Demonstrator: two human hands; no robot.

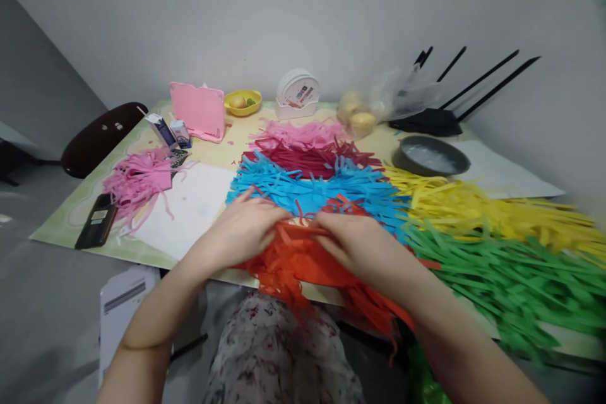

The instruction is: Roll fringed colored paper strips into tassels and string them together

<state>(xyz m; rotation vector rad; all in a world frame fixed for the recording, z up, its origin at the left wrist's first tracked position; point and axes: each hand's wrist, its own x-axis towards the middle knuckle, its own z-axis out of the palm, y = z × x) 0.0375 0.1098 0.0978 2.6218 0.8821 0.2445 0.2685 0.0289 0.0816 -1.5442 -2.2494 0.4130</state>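
Note:
Red fringed paper (312,262) lies at the table's front edge, its strips hanging over it. My left hand (250,224) is closed on the upper left part of the red paper, fingers curled. From the right, my right hand (341,233) pinches the same paper near its top edge; its fingertips are partly hidden. Just beyond the hands is blue fringed paper (312,188), with dark red fringe (307,158) and pink fringe (303,134) behind it.
Yellow fringe (502,218) and green fringe (502,278) cover the right side. A dark green bowl (430,156) and a black router (426,121) stand behind. On the left are a phone (97,221), pink strips (142,180), white paper (189,208) and a pink tablet case (197,110).

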